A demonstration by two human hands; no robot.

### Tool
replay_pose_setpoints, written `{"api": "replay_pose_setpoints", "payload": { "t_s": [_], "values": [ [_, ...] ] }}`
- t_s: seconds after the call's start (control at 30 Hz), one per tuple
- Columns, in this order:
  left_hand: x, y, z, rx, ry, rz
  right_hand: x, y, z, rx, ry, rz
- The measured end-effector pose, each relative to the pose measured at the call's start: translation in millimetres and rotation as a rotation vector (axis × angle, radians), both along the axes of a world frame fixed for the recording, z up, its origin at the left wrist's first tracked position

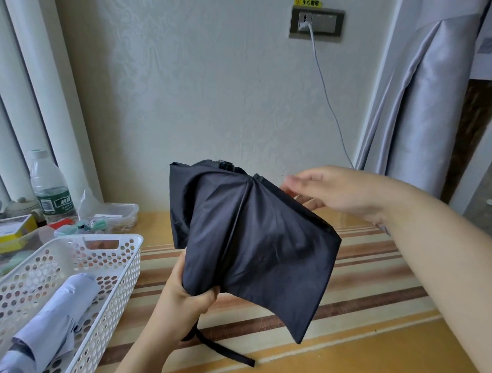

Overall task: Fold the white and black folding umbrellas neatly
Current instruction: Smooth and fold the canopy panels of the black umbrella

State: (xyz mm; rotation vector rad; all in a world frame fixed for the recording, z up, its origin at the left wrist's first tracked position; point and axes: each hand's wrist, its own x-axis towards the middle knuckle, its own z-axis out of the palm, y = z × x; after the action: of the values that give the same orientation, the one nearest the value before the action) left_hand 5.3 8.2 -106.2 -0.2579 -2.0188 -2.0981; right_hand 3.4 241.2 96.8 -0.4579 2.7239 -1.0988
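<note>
the black folding umbrella (pixel 247 239) is held up in the air over the table (pixel 346 354), its canopy collapsed but loose, with one broad panel hanging down to the right and a seam running along its middle. the left hand (pixel 186 295) grips the lower end of the bundle, fingers and thumb curled round the gathered fabric. a black strap (pixel 226 351) hangs from below that hand and its end lies on the table. the right hand (pixel 319 191) is at the umbrella's upper right edge, fingers touching the fabric there; whether they pinch it or only rest on it i cannot tell, since the fingertips are blurred and partly behind the cloth.

the table top is yellow wood with a mat of brown, tan and cream stripes (pixel 372 271) on it. at the left stands a white perforated plastic basket (pixel 125 266), and the white folding umbrella (pixel 53 319) lies in it, already rolled, its dark end toward the lower left corner.

behind the basket are a clear water bottle (pixel 48 186) with a green label whose characters are too small to read, a clear plastic box (pixel 114 213), a yellow and white carton (pixel 16 229) and small bits i cannot name.

on the wall a dark socket plate (pixel 327 25) holds a white plug, and its grey cable (pixel 327 95) runs down to the right. a yellow sticker (pixel 308 2) above the plate reads "小心触电". grey curtains (pixel 426 106) hang at the right.
</note>
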Motion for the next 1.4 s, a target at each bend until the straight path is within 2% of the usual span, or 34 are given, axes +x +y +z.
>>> {"api": "replay_pose_setpoints", "payload": {
  "t_s": [0.23,0.33,0.4,0.5,0.53,0.63,0.77,0.87,0.97,1.03,1.1,1.2,1.3,1.4],
  "values": [
    [4,2,4,-0.055,-0.072,-0.079,-17,-36,-12,-0.068,0.334,-0.029],
    [7,4,8,-0.041,-0.113,-0.107,-20,-46,-17,-0.212,0.378,-0.103],
    [8,6,10,-0.028,-0.105,-0.137,-19,-44,-16,-0.264,0.292,-0.076],
    [6,5,9,0.026,-0.135,-0.147,-11,-28,-3,-0.301,-0.034,0.027],
    [4,5,8,0.039,-0.147,-0.14,-8,-20,1,-0.275,-0.088,0.028],
    [3,8,6,0.073,-0.171,-0.109,-2,0,-1,-0.068,-0.029,-0.039],
    [0,7,5,0.102,-0.185,-0.08,-3,12,-27,-0.102,-0.052,-0.002],
    [0,6,6,0.146,-0.211,-0.093,-1,10,-35,-0.34,0.016,-0.02],
    [2,6,8,0.189,-0.282,-0.163,-1,9,-38,-0.717,-0.13,0.117],
    [3,6,11,0.225,-0.337,-0.23,-6,7,-49,-0.824,-0.204,0.089],
    [5,5,14,0.282,-0.394,-0.301,-4,-3,-67,-0.733,-0.195,0.041],
    [9,2,19,0.349,-0.477,-0.423,4,-27,-88,-0.509,-0.043,0.056],
    [12,0,21,0.393,-0.507,-0.588,14,-52,-89,-0.311,0.331,0.067],
    [14,0,18,0.333,-0.469,-0.8,11,-75,-92,0.107,0.542,0.112]
  ]
}}
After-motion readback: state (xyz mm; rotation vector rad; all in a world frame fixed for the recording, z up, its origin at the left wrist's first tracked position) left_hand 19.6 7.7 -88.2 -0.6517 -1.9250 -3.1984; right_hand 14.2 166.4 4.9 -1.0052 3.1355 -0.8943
